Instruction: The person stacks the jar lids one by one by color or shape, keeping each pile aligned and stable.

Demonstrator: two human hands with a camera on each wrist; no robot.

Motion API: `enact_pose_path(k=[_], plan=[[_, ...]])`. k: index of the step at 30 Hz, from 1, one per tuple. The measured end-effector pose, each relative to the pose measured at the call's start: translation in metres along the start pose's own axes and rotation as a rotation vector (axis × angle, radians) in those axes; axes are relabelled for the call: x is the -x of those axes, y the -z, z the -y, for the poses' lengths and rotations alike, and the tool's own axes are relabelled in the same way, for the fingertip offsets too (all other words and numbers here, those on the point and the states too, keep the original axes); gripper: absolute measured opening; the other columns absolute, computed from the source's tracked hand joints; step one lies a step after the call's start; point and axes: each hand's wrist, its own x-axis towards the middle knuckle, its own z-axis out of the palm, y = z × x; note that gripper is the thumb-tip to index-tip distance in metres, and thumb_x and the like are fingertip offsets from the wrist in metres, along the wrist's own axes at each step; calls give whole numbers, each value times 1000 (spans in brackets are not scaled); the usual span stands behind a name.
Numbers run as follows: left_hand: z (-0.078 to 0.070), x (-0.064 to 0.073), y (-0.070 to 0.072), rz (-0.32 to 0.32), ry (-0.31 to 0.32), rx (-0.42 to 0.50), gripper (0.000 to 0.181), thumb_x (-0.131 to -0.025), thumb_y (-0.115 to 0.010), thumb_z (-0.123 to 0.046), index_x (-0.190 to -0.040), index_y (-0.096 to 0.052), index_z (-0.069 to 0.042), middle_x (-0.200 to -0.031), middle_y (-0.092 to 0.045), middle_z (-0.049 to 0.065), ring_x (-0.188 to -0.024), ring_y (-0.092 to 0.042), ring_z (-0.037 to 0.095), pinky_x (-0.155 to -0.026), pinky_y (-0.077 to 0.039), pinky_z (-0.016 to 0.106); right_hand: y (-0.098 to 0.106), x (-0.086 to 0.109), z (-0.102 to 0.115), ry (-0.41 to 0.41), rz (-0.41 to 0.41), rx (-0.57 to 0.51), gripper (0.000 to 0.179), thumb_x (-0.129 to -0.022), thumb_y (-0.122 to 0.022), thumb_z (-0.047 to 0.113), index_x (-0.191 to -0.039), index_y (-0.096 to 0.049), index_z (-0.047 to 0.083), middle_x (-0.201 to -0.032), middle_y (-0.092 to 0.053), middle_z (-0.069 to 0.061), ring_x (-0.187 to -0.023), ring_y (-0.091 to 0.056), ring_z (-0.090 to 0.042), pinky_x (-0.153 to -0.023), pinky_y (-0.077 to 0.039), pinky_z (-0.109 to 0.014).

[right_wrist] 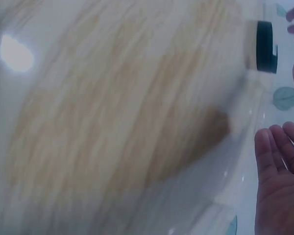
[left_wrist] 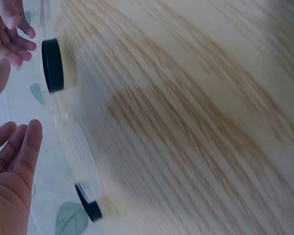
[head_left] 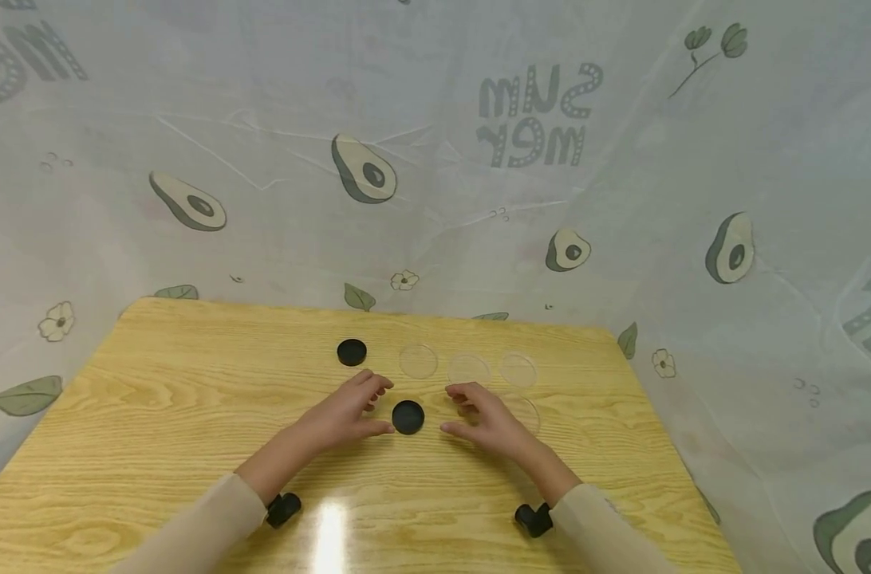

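A round black lid (head_left: pixel 407 417), shallow with a raised rim, lies on the table between the two hands. My left hand (head_left: pixel 349 410) is just left of it, fingers slightly bent and thumb pointing toward the lid. On the other side, my right hand (head_left: pixel 486 421) is held in a similar loose curve, farther from the lid. Neither hand holds anything. Behind the left hand lies a second black lid (head_left: pixel 352 351). Several clear round pieces stand at the back, among them one (head_left: pixel 418 361) behind the first lid and another (head_left: pixel 525 414) partly behind the right hand.
The wood-grain table (head_left: pixel 191 414) ends at a pale curtain (head_left: pixel 277 104) printed with avocados, behind and at the right. A black wrist device (head_left: pixel 283 510) sits below the left forearm, and another device (head_left: pixel 534 520) below the right. Light glares off the front of the table.
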Motion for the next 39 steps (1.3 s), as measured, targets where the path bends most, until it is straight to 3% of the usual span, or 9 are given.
enact_pose_path(k=[8,15,20,24,32,39], plan=[[-3,-11,-14,11,16,-94,62,-89,-85,-18,-137,-57,8,-123,-59,18,-112,-64,33,-94,-56,45,-17,-12,8,-93,64,24,60,-98,-77,27,-146,-53,0,-132,-60,-13,-109,-60,-21,-94,-53,-34],[-6,-13,-20,18,-7,-156,62,-89,-85,-15,-138,-56,10,-119,-58,17,-104,-61,25,-92,-55,43,-26,-24,15,-61,117,73,61,-97,-77,27,-146,-53,0,-129,-58,-11,-109,-57,-17,-97,-52,-36],[-7,-13,-24,36,-19,-162,60,-90,-83,-12,-138,-55,12,-121,-57,19,-107,-62,27,-95,-54,45,-32,-25,16,-52,99,103,59,-96,-79,23,-143,-54,-1,-127,-59,-11,-108,-58,-18,-97,-53,-34],[-5,-13,-29,44,10,-161,59,-92,-81,-10,-140,-54,12,-122,-57,20,-109,-62,29,-97,-54,46,-36,-26,18,-23,89,99,57,-96,-78,20,-143,-54,-3,-127,-58,-15,-111,-60,-23,-99,-53,-37],[-3,-15,-38,-2,-10,-159,48,-91,-81,-5,-131,-60,10,-115,-58,19,-104,-59,29,-92,-55,47,-43,-25,20,-28,60,100,53,-97,-77,17,-142,-55,-1,-129,-57,-15,-113,-61,-22,-100,-54,-37],[-4,-17,-42,-5,46,-147,46,-90,-81,-7,-129,-62,7,-112,-58,17,-102,-57,27,-91,-54,46,-47,-25,19,-31,31,109,50,-97,-77,16,-140,-57,1,-128,-58,-12,-111,-62,-20,-99,-55,-34]])
